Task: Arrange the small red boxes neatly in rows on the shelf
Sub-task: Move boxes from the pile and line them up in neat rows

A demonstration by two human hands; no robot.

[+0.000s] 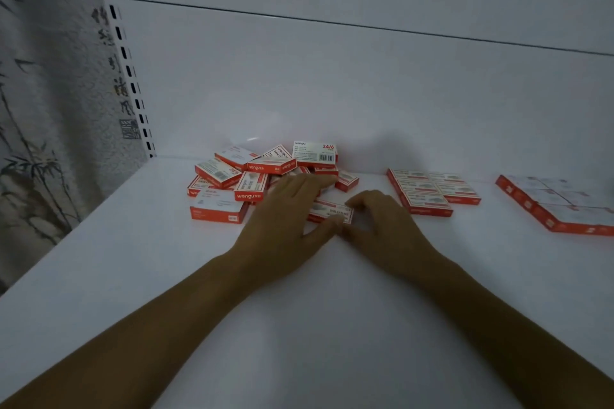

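The white shelf [299, 325] lies bare and wide in the foreground, its left edge running diagonally back to the slotted upright [123, 53]. Both forearms reach in over this open stretch. The left hand [285, 212] lies with straight fingers over the near rim of the pile of red boxes [246, 176], thumb touching the single red box [330, 209]. The right hand [382, 221] pinches that box's right end with curled fingers. It lies flat between the hands, just in front of the pile. The heap is jumbled, its sides reading "wengu" and the top box [315, 153] "24/6" (finer print is too small). Rightward sit two tidy blocks – the nearer block [432, 191] and the far block [558, 206] – well apart. A bamboo ink hanging [50, 116] with calligraphy flanks the left.
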